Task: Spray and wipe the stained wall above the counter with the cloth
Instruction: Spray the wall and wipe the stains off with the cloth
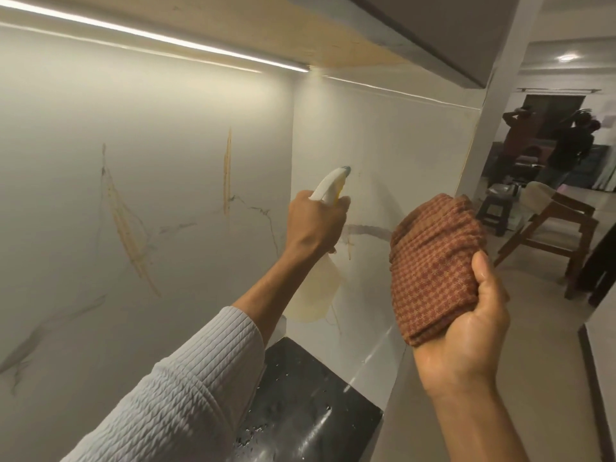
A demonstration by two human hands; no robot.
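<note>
My left hand [315,223] grips a spray bottle [315,295] with a white trigger head and pale yellowish liquid, its nozzle aimed at the white marble wall [383,145] by the corner. My right hand [466,331] is raised beside it, closed around a folded red-brown checked cloth [436,265]. The wall carries orange-brown streaks: one long diagonal stain [128,228] on the left panel, one vertical stain [227,175] near the corner, and a faint drip below the nozzle. The black counter [310,408] lies below, wet and speckled.
An overhead cabinet with a lit strip light [150,35] hangs close above the wall. To the right the room opens: a wooden chair [550,225], a small stool [496,208], and two people [546,145] standing far back.
</note>
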